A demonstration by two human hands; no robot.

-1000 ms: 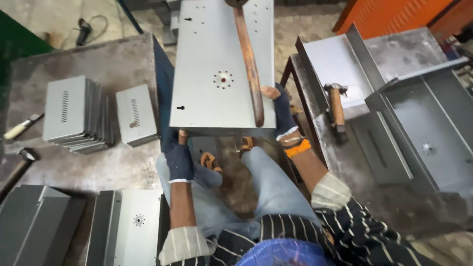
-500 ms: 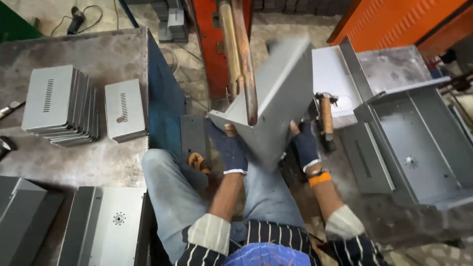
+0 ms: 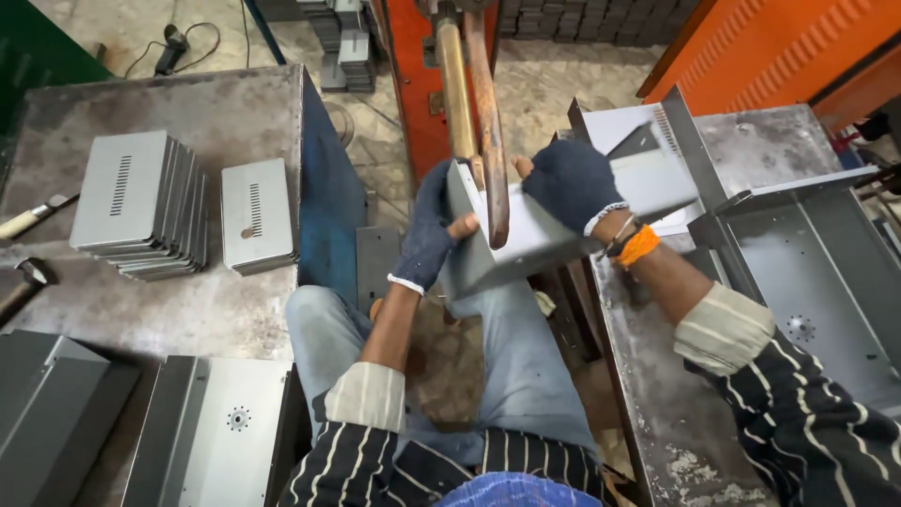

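Down at the lower middle of the frame, the seated person's knees sit under a folded grey sheet-metal panel [image 3: 554, 235]. Both gloved hands clamp it: the left hand [image 3: 427, 230] closed on its left edge, the right hand [image 3: 572, 183] wrapped over the top fold. Just above, the copper welder arms [image 3: 474, 113] straddle that edge, so this looks like positioning for a spot weld; the seam probably wants steadying between the tips. Further left, grey vented covers [image 3: 141, 202] stand stacked on the workbench [image 3: 235, 103].
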